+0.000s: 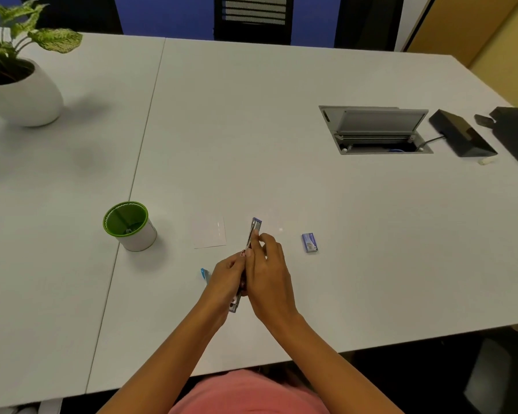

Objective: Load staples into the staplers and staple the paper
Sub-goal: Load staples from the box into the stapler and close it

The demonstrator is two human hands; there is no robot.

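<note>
A: Staplers, count? I get two. One opened-out stapler (253, 240) held in both hands over the white table (341, 234), its long axis running from about 12 to 6 o'clock. Second one, a light blue stapler (204, 274), lies on the table just at 9 o'clock of the left hand, partly hidden behind it.

B: Hands?

A: Left hand (226, 280) wrapped around the lower half of the opened stapler, fingers closed on it. Right hand (271, 273) beside it, thumb and fingertips pinching at the metal rail near the far end. Whether a staple strip sits between the fingertips, cannot tell, too small.

B: Staple boxes?

A: One, a small blue staple box (309, 242), on the table at 3 o'clock of the hands, apart from them.

B: Paper?

A: One small white paper sheet (209, 233), flat, at 10 o'clock of the hands, near but not touching.

B: Rest?

A: One green-rimmed cup (129, 226) at 9 o'clock beyond the paper. One potted plant (18, 64) far at 10 o'clock. One open cable hatch (374, 130) at 2 o'clock, black devices (461, 132) beside it.
</note>
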